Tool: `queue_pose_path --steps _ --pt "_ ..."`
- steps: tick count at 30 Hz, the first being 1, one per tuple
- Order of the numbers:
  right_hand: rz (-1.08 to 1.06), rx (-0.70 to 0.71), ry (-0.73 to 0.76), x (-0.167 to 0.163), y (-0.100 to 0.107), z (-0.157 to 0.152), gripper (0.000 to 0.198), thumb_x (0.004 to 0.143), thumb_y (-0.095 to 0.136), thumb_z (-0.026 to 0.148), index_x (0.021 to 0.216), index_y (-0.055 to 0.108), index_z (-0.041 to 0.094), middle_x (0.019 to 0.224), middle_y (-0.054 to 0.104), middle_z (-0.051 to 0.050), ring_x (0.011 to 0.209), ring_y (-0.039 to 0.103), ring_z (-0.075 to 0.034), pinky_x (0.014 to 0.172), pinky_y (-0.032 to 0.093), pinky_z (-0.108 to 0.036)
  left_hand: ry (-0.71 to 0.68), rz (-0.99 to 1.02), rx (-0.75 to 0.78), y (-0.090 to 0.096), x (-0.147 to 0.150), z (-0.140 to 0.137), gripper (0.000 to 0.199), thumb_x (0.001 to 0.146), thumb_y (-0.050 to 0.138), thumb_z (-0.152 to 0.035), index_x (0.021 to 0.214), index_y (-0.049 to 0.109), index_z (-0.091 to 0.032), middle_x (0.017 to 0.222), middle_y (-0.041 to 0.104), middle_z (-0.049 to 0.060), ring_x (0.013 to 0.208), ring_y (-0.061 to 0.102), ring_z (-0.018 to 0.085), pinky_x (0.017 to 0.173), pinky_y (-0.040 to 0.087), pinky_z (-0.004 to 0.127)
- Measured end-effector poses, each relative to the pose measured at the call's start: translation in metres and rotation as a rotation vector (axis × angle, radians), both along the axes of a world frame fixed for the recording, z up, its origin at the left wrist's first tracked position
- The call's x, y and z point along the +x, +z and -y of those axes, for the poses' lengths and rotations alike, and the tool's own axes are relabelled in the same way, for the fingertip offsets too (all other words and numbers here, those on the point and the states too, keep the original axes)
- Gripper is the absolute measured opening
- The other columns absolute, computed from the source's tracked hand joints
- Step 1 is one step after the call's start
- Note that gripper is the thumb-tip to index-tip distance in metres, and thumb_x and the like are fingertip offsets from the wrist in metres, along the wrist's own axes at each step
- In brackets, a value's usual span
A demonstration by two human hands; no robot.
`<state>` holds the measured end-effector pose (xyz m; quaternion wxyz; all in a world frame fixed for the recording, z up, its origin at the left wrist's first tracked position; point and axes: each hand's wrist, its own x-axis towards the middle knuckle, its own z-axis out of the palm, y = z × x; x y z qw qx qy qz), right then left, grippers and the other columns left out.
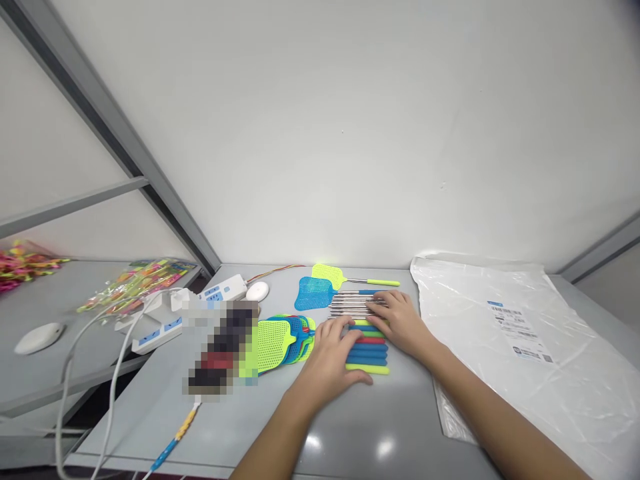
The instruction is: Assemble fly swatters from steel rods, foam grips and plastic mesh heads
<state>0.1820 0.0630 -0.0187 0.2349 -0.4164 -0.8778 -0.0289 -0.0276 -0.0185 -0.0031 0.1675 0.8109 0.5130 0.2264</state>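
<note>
A row of fly swatter handles (367, 356) in blue, red, green and yellow lies side by side on the grey table, with thin metal rods (350, 305) beyond them. My left hand (327, 353) rests at the left ends of the handles, its thumb stretched out and fingers apart. Over the right ends of the rods and the farthest handles, my right hand (403, 323) lies with spread, slightly bent fingers. A blue fly swatter (314, 294) and a yellow-green fly swatter (327, 275) lie behind. Left of my left hand are overlapping perforated swatter heads (273, 343).
A large white plastic mailing bag (510, 320) covers the table's right side. On the left are a blurred-out device (223, 350) with a cable, power strips (173, 327) and a round white object (257, 291). Colourful packets (145, 280) lie on the neighbouring table.
</note>
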Motion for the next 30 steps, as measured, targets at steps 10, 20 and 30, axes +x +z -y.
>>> queue_pose_path --steps 10,20,30 --pt "0.114 -0.001 -0.013 -0.002 -0.001 0.004 0.045 0.092 0.047 0.052 0.123 0.061 0.024 0.139 0.05 -0.011 0.122 0.043 -0.033 0.099 0.031 -0.053 -0.043 -0.027 -0.03 0.002 0.003 0.003 0.074 0.057 0.078 -0.06 0.121 0.053 -0.032 0.143 0.037 0.004 0.127 0.033 0.033 0.106 0.031 0.052" --pt "-0.21 -0.13 -0.01 0.004 0.0 0.0 0.036 0.097 0.042 0.041 0.124 0.057 0.024 0.127 0.057 -0.009 0.118 0.049 -0.025 0.099 0.036 -0.046 -0.053 -0.032 -0.054 0.004 0.004 0.005 0.078 0.056 0.077 -0.063 0.122 0.052 -0.031 0.146 0.033 0.004 0.129 0.029 0.035 0.107 0.029 0.055" --pt "-0.294 -0.142 -0.042 0.005 0.002 -0.001 0.03 0.098 0.04 0.038 0.113 0.061 0.023 0.117 0.06 -0.007 0.112 0.052 -0.023 0.096 0.039 -0.042 -0.039 0.045 -0.111 0.013 0.004 0.006 0.088 0.048 0.082 -0.061 0.125 0.051 -0.032 0.145 0.034 0.005 0.13 0.031 0.034 0.107 0.032 0.052"
